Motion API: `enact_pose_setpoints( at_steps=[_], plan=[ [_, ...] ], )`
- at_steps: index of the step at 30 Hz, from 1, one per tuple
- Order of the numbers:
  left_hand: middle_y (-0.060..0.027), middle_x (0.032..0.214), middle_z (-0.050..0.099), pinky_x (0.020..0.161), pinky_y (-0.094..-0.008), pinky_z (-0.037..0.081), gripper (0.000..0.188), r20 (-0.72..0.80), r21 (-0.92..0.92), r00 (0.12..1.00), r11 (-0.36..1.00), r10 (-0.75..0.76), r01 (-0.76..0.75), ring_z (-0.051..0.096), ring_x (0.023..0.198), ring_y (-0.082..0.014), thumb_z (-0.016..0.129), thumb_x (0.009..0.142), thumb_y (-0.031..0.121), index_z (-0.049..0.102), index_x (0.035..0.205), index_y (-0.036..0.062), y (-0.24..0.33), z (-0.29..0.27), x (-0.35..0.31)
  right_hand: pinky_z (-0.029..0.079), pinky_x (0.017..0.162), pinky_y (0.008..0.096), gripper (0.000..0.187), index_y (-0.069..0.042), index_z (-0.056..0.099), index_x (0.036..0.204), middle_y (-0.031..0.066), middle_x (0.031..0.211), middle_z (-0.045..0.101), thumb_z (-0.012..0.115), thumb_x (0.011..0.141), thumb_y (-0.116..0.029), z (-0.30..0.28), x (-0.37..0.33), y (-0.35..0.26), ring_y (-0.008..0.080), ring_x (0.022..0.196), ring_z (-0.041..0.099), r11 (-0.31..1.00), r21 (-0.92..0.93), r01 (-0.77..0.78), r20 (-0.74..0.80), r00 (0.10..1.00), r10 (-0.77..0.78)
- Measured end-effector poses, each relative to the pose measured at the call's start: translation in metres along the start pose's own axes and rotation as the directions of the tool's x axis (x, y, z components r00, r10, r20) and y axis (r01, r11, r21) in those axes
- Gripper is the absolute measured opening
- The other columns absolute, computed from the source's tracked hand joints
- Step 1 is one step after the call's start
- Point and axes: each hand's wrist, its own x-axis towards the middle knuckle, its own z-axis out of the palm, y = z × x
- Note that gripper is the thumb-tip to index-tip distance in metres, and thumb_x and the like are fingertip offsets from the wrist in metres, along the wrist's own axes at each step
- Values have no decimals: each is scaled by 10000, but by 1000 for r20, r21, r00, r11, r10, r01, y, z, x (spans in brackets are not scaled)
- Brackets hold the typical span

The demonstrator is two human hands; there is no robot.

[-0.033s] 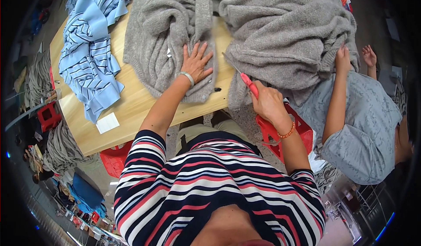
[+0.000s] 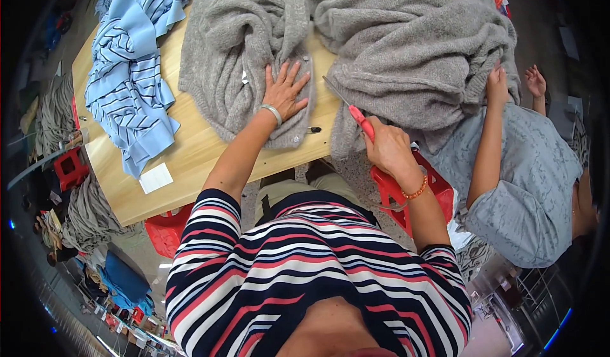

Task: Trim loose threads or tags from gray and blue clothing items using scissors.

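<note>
A grey knit cardigan (image 2: 219,96) lies spread on the wooden table, with small buttons near its edge. My left hand (image 2: 286,93) presses flat on it, fingers spread. To the right, my right hand (image 2: 389,148) is closed round the red handle of a pair of scissors (image 2: 361,122). Their thin blades point away and to the left, close to the edge of a big grey knit heap (image 2: 413,45). The fingers hide part of the handle. A small black object (image 2: 314,129) lies by the cardigan's near right edge; its kind is unclear.
Light blue striped knitwear (image 2: 130,77) lies on the table's left side, with a white paper (image 2: 155,178) near the front edge. At right, a co-worker's hand (image 2: 497,83) touches the grey heap. Red stools (image 2: 168,230) stand below the wooden table (image 2: 117,195).
</note>
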Motion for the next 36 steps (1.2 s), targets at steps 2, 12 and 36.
enact_pose_setpoints(
  at_steps=[2,12,36],
  plan=[
    [-76,1532,218,1076,-662,36,647,-9,-9,1000,1000,-2,2,146,1419,-324,582,810,495,417,1392,267,2,-4,1,475,651,515,203,-57,544,982,236,728,619,588,839,-194,7,-6,4,429,717,614,999,-7,52,55,997,-52],
    [-96,1516,267,1088,-644,34,642,-124,-108,991,994,-39,26,134,1428,-333,574,836,463,418,1393,185,18,-3,-40,476,688,493,192,-58,553,1005,220,777,626,589,839,-145,5,-37,3,406,763,618,989,92,117,123,984,-128],
    [-116,958,551,783,-392,408,194,-134,-150,980,975,146,-165,533,920,-256,524,767,144,548,939,57,67,11,-40,477,723,495,265,-83,544,1059,196,829,610,608,804,-114,20,-32,4,401,816,599,988,-16,157,29,987,-156]
  ],
)
